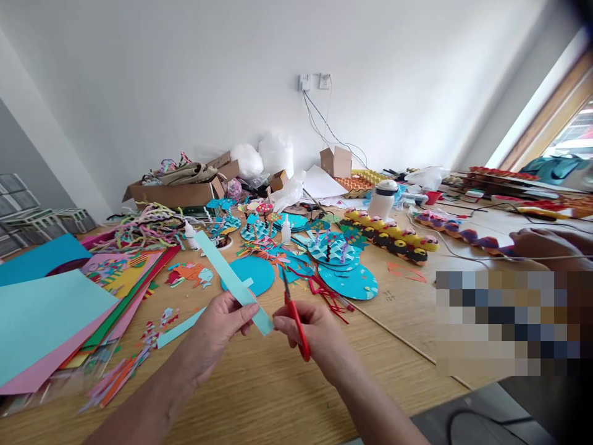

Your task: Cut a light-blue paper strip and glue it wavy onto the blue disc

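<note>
From my remote station I report as follows. The left hand [231,315] grips a long pale-turquoise paper strip [225,275] between thumb and fingers, nearer its lower end; the strip is held above the table, slanting up and away to the left. The right hand [315,327] grasps a pair of red-handled scissors [293,312], blades pointing upward. Its fingertips are at the strip's lower corner; whether they touch it I cannot tell.

Handling, in my judgement: the paper should be kept flat and lightly tensioned, and the blades turned well away from the left thumb before closing on anything.

Edges and room: the most usable space is the light-brown wooden table [259,395] between the forearms. The table's near edge passes beneath the right forearm. A flat blue paper disc [262,272] lies behind the strip, limiting a downward sweep there. A thin wooden stick [398,335] runs past the right forearm towards the edge; an outward elbow swing could, I judge, knock it.
</note>
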`<state>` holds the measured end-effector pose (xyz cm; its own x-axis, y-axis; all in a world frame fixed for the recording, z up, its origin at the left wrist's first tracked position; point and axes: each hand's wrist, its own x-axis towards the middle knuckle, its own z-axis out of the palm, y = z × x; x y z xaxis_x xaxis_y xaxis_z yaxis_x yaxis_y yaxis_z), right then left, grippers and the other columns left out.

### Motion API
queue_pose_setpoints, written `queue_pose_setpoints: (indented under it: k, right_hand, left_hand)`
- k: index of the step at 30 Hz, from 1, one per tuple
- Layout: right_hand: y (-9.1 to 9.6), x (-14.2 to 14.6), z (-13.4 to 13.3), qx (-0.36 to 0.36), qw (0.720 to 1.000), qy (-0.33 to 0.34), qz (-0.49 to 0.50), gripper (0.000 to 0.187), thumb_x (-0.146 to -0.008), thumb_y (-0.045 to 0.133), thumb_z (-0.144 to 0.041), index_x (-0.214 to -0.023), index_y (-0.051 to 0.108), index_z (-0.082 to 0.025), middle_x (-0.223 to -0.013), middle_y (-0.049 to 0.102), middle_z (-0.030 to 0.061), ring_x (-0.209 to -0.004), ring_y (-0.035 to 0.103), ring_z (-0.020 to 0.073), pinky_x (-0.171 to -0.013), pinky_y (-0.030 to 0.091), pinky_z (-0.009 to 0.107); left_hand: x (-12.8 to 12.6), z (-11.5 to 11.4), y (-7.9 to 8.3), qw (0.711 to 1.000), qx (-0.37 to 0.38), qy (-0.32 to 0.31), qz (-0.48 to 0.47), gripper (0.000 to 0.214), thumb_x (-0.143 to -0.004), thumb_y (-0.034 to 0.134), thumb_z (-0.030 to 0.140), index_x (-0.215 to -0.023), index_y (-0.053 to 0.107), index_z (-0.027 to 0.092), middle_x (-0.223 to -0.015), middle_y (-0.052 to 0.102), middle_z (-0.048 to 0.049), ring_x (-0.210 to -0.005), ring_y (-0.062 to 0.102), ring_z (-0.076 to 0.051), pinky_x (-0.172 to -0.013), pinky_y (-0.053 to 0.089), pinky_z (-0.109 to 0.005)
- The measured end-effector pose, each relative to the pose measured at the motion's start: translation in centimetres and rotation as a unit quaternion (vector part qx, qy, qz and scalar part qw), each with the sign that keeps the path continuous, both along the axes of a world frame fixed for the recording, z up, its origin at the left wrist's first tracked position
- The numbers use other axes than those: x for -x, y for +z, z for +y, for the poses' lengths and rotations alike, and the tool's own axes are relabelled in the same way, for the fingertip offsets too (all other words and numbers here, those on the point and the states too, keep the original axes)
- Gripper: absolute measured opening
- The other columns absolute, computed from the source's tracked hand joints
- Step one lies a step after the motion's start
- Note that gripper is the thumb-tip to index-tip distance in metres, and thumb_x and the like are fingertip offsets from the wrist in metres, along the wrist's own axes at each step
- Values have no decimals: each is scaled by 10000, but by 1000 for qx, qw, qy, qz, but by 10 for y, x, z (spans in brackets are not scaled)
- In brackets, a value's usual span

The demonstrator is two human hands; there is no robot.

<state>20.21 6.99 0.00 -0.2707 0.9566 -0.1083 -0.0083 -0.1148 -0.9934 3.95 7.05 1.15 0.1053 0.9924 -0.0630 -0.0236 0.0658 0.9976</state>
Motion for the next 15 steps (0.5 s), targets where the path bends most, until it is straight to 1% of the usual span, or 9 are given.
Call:
queue_pose_setpoints:
  k: [3, 5, 7, 9, 12, 15]
  right_hand:
    - [-2, 11, 6, 11, 1000, 27, -8, 266, -567, 701, -396, -552, 583, -157, -483, 508, -42, -425, 381, 60, -407, 274, 198]
    - [-3, 15, 7, 11, 999, 30, -11, 239, -581, 689, -357, -536, 565, -158, -482, 518, -43, -424, 379, 56, -410, 268, 195]
    - [-3, 18, 8, 7, 1000, 25, -7, 217, -590, 678, -336, -544, 558, -161, -479, 516, -48, -425, 381, 57, -412, 268, 195]
    - [-3, 21, 8, 6, 1000, 20, -9, 217, -585, 678, -337, -549, 555, -161, -472, 513, -49, -425, 385, 60, -411, 269, 196]
    - [-5, 25, 7, 11, 999, 26, -19, 235, -583, 675, -352, -536, 547, -161, -462, 509, -45, -422, 389, 64, -409, 274, 199]
    - [-6, 29, 5, 22, 999, 41, -21, 252, -580, 683, -365, -529, 547, -159, -466, 516, -41, -418, 388, 61, -406, 267, 197]
  left_hand:
    - [1, 0, -1, 1000, -5, -1, 17, 198, -656, 669, 341, -675, 587, 161, -564, 548, 35, -509, 437, -96, -498, 359, -218]
    - [3, -1, -1, 1000, -11, -2, 4, 233, -698, 627, 394, -715, 582, 166, -601, 562, 23, -535, 466, -108, -500, 372, -223]
    - [5, -2, -3, 1000, -21, -4, 9, 285, -746, 562, 452, -706, 564, 170, -602, 554, 15, -543, 476, -114, -486, 369, -222]
    - [8, -2, -6, 999, -25, -5, 46, 326, -749, 543, 479, -639, 530, 172, -524, 495, 34, -482, 428, -99, -439, 327, -214]
    - [11, -1, -10, 995, -24, 0, 102, 345, -705, 572, 483, -566, 477, 181, -424, 379, 78, -396, 310, -72, -388, 246, -208]
    - [15, 0, -10, 992, -27, 6, 121, 344, -688, 561, 492, -560, 461, 189, -411, 372, 81, -386, 301, -71, -387, 241, -210]
